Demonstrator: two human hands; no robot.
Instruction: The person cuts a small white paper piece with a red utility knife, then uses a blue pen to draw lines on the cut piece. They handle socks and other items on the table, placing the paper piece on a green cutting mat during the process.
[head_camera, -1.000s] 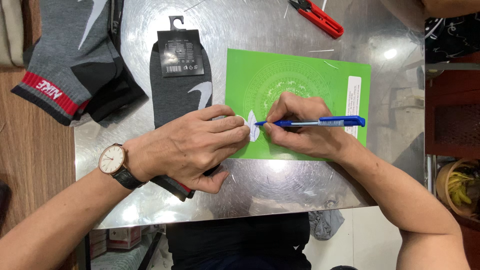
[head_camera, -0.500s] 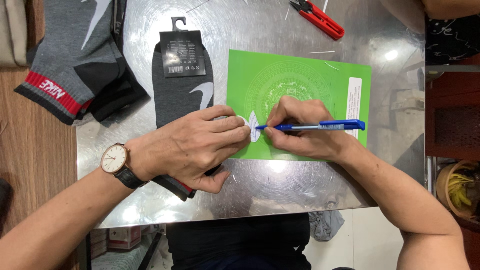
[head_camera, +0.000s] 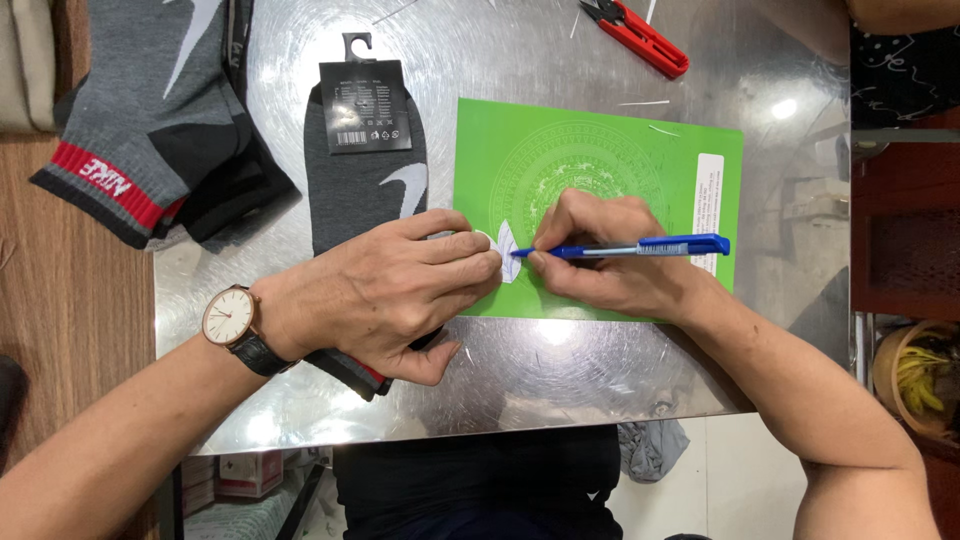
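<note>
My right hand (head_camera: 610, 255) grips a blue pen (head_camera: 640, 247), tip pointing left onto a small white sticker (head_camera: 505, 250) at the left edge of a green cutting mat (head_camera: 600, 170). My left hand (head_camera: 395, 295), a watch on its wrist, pins that sticker down with its fingertips. Under the left hand lies a dark grey sock (head_camera: 365, 190) with a black cardboard header and hook. The sock's lower cuff shows below my palm.
The mat and sock rest on a shiny metal table (head_camera: 500, 370). A pile of grey, black and red socks (head_camera: 150, 110) lies at the top left, over a wooden surface (head_camera: 70, 310). Red snips (head_camera: 640, 35) lie at the table's far edge.
The pen tip has shifted slightly left across the white sticker. My left hand stays pressed in place.
</note>
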